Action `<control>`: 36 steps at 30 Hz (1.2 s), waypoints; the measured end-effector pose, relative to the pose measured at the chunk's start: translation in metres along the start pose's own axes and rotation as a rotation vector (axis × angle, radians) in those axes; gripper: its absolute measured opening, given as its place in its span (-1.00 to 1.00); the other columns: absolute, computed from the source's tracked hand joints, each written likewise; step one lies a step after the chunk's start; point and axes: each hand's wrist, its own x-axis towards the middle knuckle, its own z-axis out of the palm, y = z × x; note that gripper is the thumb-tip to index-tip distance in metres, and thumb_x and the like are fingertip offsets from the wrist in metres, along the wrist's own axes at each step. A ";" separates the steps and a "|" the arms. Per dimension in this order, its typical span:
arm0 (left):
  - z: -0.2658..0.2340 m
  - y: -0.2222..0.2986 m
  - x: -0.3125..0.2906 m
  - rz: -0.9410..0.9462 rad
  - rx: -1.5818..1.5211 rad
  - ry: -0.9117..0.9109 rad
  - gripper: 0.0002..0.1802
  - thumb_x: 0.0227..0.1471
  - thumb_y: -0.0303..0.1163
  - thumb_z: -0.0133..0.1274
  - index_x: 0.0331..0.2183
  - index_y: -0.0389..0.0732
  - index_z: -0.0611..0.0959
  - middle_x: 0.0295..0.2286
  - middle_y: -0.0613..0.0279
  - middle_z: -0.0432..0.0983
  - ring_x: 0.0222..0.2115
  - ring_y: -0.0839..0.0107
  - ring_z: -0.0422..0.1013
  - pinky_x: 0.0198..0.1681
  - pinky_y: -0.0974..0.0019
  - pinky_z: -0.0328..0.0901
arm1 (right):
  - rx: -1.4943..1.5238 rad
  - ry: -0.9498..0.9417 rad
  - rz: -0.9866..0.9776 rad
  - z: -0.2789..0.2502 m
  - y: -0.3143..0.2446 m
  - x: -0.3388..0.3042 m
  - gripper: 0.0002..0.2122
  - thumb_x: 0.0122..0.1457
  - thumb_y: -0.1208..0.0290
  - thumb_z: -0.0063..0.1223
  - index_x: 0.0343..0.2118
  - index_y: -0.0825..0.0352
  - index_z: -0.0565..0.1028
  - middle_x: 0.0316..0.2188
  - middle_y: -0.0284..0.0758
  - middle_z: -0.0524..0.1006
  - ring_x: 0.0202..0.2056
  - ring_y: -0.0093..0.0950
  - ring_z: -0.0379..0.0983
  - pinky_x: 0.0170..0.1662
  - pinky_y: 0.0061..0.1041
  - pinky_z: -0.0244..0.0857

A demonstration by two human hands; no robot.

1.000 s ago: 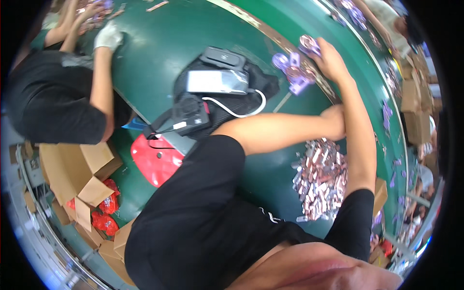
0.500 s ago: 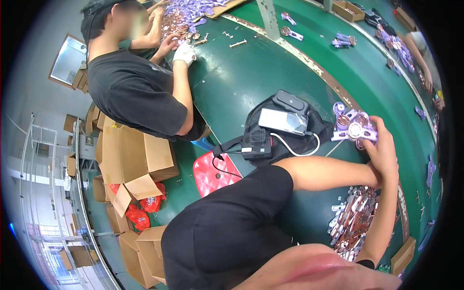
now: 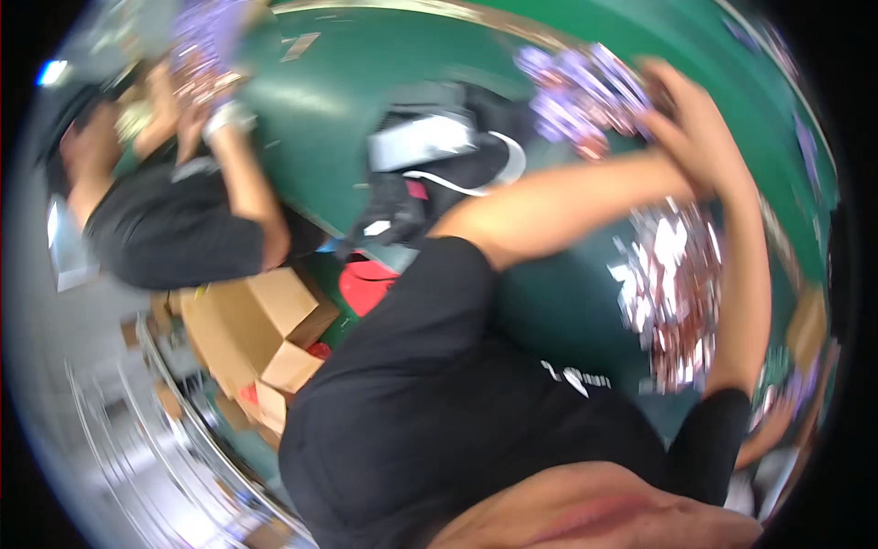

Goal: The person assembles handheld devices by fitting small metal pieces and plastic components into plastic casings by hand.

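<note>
My right hand (image 3: 690,119) reaches to the far right of the table, its thumb and fingers around the near edge of a cluster of purple parts (image 3: 572,96) with copper-coloured rings. Motion smears the fingers and the parts, so separate pieces are hard to make out. My left forearm (image 3: 567,197) crosses the table to the right and meets the right wrist. Behind that wrist my left hand is hidden. Closer to me, beside my right forearm, lies a heap of shiny silver and copper-coloured strips (image 3: 672,293).
A black mesh bag (image 3: 494,114) carries a phone (image 3: 423,142) and a white cable. Past the table's edge runs a green belt (image 3: 631,23). To the left, a co-worker (image 3: 183,220) works at a purple and copper pile (image 3: 206,55). Open cardboard boxes (image 3: 229,320) stand below a red stool (image 3: 366,288).
The whole view has swung, and the table things now sit farther left and higher. My right hand stays at the purple cluster. More of the strip heap shows between my arms.
</note>
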 end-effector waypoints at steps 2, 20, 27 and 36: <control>-0.052 0.029 0.001 -0.085 -0.116 0.014 -0.70 0.15 -0.25 0.05 -0.14 -0.16 0.70 -0.19 -0.05 0.65 -0.13 0.05 0.56 -0.03 0.01 0.43 | -0.179 0.139 -0.203 0.003 0.022 0.000 -0.57 0.16 0.48 0.17 0.12 0.39 0.45 -0.10 -0.11 0.60 -0.06 -0.28 0.57 0.03 -0.34 0.43; -0.106 0.059 0.003 -0.237 -0.085 0.222 -0.88 0.09 -0.41 0.12 -0.39 -0.27 0.65 -0.40 -0.06 0.59 -0.23 -0.07 0.49 -0.11 -0.01 0.38 | -0.056 -0.134 0.349 -0.050 0.016 -0.133 -0.81 0.14 0.59 0.19 -0.17 0.39 0.58 -0.35 -0.39 0.57 -0.42 -0.64 0.40 -0.33 -0.62 0.32; -0.103 0.060 0.002 -0.184 -0.079 0.225 -0.88 0.07 -0.43 0.13 -0.39 -0.28 0.66 -0.39 -0.06 0.60 -0.21 -0.07 0.49 -0.09 -0.01 0.37 | 0.042 -0.130 0.397 -0.035 0.016 -0.137 -0.82 0.06 0.64 0.20 -0.25 0.34 0.55 -0.45 -0.30 0.46 -0.50 -0.52 0.43 -0.39 -0.45 0.36; -0.126 0.071 0.009 -0.407 -0.537 0.023 -0.76 0.16 -0.32 0.20 -0.30 -0.33 0.69 -0.35 -0.01 0.65 -0.31 0.31 0.57 -0.20 0.26 0.42 | -0.040 -0.097 0.402 -0.053 0.009 -0.139 -0.87 0.02 0.64 0.19 -0.40 0.40 0.44 -0.48 -0.29 0.45 -0.42 -0.43 0.45 -0.32 -0.41 0.33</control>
